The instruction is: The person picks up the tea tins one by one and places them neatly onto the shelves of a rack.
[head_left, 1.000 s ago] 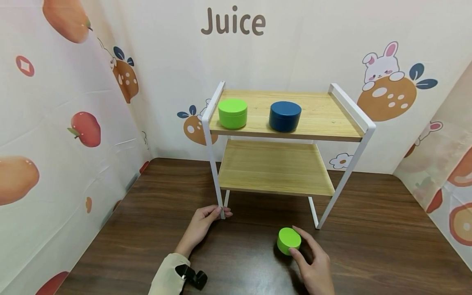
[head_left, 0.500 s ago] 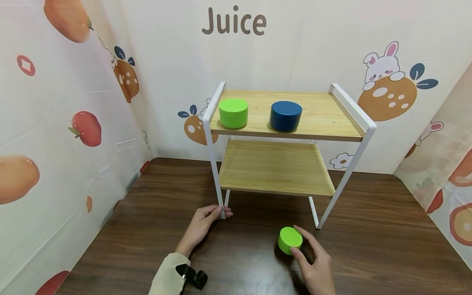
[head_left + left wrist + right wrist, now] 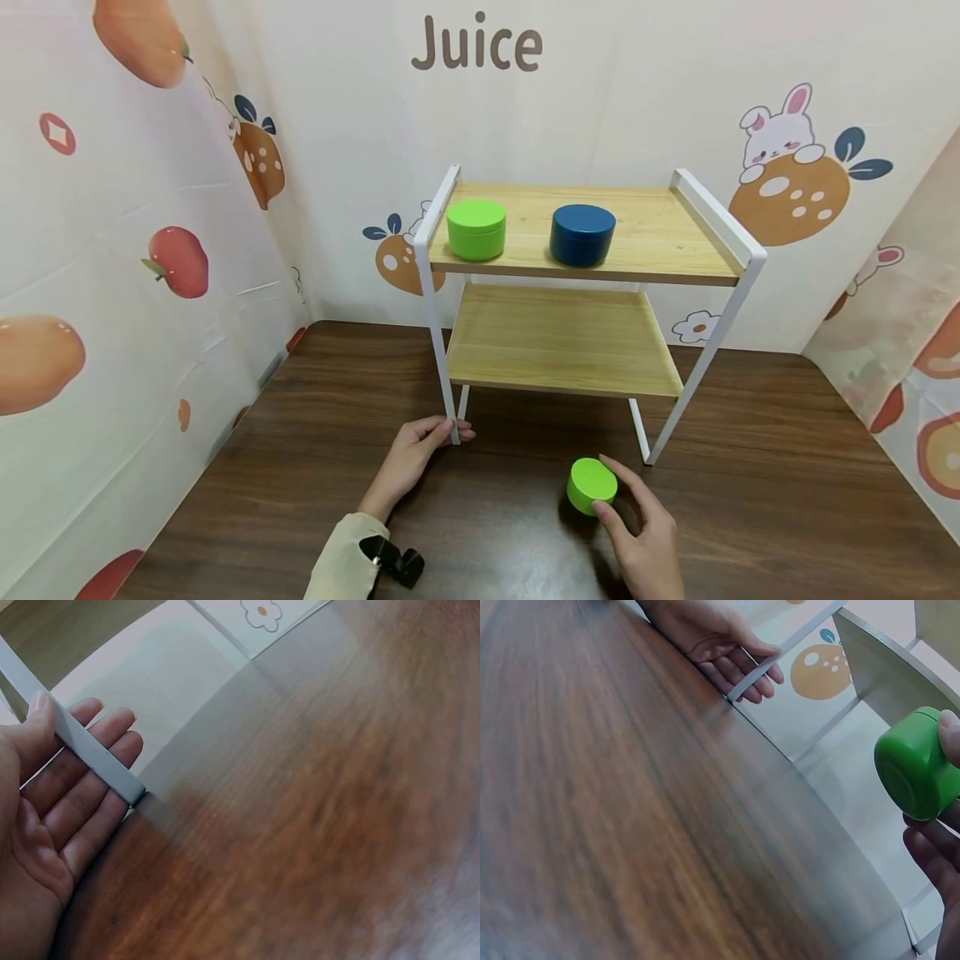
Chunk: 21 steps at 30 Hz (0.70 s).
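Observation:
My left hand (image 3: 408,458) pinches the front left leg (image 3: 90,754) of a two-tier shelf near its foot. The thumb lies on one side of the leg and the fingers pass behind it. My right hand (image 3: 643,533) holds a small green round tin (image 3: 592,486) between thumb and fingers, in front of the shelf. Its underside shows in the right wrist view, so the tin (image 3: 915,765) is off the table. A larger green round tin (image 3: 476,230) and a dark blue round tin (image 3: 582,237) stand upright on the top board (image 3: 675,242), lids on.
The shelf's lower board (image 3: 562,337) sits under the top one, between white metal side frames. Dark wood tabletop (image 3: 300,467) spreads around the shelf. Behind and at both sides hang printed fabric walls (image 3: 337,125) with fruit and rabbit pictures.
The small green tin and my right hand have edged very slightly up in the head view. My left hand stays on the shelf leg, and the tins on top stand as before.

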Tool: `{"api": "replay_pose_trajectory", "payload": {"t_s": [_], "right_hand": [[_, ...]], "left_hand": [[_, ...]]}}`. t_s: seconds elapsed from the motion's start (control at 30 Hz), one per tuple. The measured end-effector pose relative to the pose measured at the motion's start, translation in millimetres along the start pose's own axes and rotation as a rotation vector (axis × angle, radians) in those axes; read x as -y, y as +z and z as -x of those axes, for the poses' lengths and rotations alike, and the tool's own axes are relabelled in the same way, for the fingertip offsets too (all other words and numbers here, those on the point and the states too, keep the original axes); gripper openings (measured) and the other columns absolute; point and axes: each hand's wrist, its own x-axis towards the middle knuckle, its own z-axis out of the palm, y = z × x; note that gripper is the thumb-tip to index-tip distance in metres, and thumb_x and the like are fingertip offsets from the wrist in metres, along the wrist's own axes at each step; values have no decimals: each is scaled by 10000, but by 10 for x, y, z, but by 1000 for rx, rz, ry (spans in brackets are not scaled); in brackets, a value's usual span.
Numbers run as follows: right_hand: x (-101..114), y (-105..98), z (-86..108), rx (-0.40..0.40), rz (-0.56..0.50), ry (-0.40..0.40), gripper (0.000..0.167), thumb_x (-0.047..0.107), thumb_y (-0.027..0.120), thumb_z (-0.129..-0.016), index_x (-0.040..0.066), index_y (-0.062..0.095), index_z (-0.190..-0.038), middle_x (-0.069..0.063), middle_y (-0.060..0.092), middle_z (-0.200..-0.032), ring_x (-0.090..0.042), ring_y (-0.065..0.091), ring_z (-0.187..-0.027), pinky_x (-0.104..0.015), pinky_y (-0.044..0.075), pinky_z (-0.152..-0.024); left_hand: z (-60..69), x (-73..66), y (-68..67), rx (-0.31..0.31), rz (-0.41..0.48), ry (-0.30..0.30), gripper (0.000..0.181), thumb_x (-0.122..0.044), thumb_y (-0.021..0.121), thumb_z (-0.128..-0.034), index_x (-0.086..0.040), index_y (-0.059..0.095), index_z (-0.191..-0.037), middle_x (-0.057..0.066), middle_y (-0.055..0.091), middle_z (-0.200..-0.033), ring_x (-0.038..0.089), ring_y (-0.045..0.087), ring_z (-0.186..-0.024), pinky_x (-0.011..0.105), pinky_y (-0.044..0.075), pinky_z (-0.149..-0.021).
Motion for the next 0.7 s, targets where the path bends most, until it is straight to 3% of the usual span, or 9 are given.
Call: {"api": "replay_pose_trajectory", "payload": {"t_s": [0.43,0.7], "right_hand": [[73,-18,-65,23,-31,94,504,-73,739,-929,76,652,-1403,128,685,-1300,38,666,-1151,-68,460,-1015],[106,-73,-118,13,-43,79,511,-99,728,-924,46,642,-1407,143,681,-1297,48,667,-1147,-64,460,-1009]], "left_hand": [[0,-3,0,-12,-13,-14,387,-288,502,-1133,-9,745,-1245,170,784,-1202,85,720,-1166,217,533,-994],[8,-15,0,-7,-12,-10,388,-286,499,-1134,-8,745,-1247,174,781,-1209,75,717,-1167,214,531,-994]]}}
